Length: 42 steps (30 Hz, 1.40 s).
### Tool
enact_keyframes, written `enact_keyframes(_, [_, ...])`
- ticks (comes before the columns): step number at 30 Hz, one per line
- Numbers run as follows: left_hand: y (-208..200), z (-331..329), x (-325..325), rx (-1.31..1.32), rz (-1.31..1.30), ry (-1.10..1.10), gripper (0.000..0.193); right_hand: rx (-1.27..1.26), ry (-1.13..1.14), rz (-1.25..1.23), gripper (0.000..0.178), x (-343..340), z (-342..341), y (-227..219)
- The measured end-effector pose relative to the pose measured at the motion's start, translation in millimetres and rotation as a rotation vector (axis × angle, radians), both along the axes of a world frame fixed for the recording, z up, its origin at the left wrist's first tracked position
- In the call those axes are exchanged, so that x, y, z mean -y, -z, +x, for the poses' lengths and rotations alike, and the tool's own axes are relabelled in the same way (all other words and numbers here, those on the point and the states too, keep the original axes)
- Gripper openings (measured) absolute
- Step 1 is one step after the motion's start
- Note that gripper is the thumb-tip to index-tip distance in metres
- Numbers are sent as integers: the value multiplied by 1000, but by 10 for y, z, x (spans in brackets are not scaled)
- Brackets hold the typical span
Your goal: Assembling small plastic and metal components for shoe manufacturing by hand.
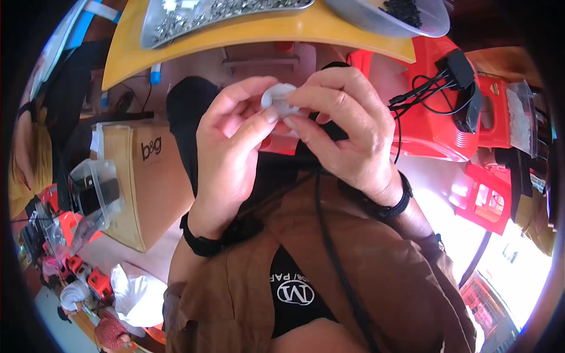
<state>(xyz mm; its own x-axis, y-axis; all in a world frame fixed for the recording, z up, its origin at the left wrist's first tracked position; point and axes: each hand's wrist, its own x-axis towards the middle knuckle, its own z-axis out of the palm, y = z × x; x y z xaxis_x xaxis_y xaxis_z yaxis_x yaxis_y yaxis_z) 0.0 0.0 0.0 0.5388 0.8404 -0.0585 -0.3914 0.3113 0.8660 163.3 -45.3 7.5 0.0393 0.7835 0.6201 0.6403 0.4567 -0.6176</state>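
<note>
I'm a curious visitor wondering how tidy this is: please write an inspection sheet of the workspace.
Surface: yellow table with a metal tray of shiny pieces and a pale bowl of black pieces.
Job's things: small round whitish piece.
Clutter: cardboard box and white bag at left.
Grips: left grip and right grip both have fingers on the whitish piece.
Cables: black cables on a red stool.
Surroundings: other people at lower left.

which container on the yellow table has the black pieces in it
The rounded bowl on the right; the tray on the left holds mostly silvery pieces instead.
</note>
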Motion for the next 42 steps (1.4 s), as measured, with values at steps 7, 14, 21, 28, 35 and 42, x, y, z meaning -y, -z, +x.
enact_keyframes(7, [10,30,-53,-22,-102,-124,16,42,193,-57,26,-100,504,-347])
enact_keyframes(14, [63,-21,-69,-31,-145,-70,16,466,536,-267,15,-616,1620,-449])
enact_keyframes(21, [132,-101,-105,-51,-117,-95,17,847,502,-514,20,-1225,2038,-277])
enact_keyframes(28, [119,-106,-108,-81,-121,-126,18,824,373,-716,18,-1488,2012,-135])
enact_keyframes(35, [54,-30,-94,-61,-174,-55,24,459,217,-551,16,-1414,2063,-211])
enact_keyframes(42, [2,-8,-64,-59,-166,-28,23,34,142,-567,23,-1224,1815,-441])
